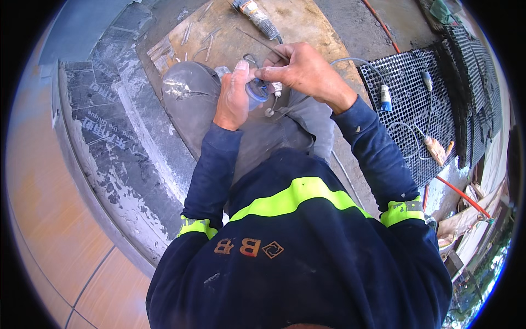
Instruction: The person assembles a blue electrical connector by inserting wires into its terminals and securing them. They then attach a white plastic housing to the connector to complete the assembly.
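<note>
My left hand [233, 98] is closed round a round, blue, partly see-through electrical plug [257, 92], held over my lap. Dark blue wires or parts show at its opening. My right hand [298, 71] meets it from the right, thumb and fingers pinched together close to the plug's top. What those fingertips hold is too small to make out. A thin dark rod [255, 39] slants from the board up to the right fingers; whether it is gripped I cannot tell. Just below the right hand hangs a small white connector [277, 88] near my knee.
Ahead lies a wooden board [307, 22] with a corded power tool [256, 18] and loose thin strips. On the right, black plastic grid mats [411, 82] carry cables, a blue-and-white connector [386, 98] and an orange-and-white connector [435, 149]. Tan tiles [109, 290] line the left.
</note>
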Available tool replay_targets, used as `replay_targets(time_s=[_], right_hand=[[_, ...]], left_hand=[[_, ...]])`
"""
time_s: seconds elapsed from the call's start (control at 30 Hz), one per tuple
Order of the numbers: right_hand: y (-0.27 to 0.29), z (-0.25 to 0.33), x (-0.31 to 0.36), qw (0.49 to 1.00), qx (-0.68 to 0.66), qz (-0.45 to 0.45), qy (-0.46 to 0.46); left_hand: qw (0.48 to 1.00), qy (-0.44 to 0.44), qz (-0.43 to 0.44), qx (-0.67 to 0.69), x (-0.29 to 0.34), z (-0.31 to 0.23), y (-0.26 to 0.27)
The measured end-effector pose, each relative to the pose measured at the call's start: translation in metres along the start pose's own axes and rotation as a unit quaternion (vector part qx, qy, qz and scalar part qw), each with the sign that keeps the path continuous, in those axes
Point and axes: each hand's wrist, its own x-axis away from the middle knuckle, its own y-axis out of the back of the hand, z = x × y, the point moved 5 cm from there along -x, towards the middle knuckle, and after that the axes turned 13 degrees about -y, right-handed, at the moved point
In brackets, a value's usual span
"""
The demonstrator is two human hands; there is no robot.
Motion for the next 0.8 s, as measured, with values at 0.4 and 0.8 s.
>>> replay_targets(time_s=[0.4,0.8], right_hand=[[-0.007,-0.006,0.024,0.954,-0.288,0.043,-0.069],[-0.011,0.003,0.043,0.952,-0.296,0.072,-0.021]], left_hand=[[0.988,-0.019,-0.036,0.146,-0.003,0.001,0.0],[0.946,-0.307,-0.098,0.033,0.009,-0.036,0.006]])
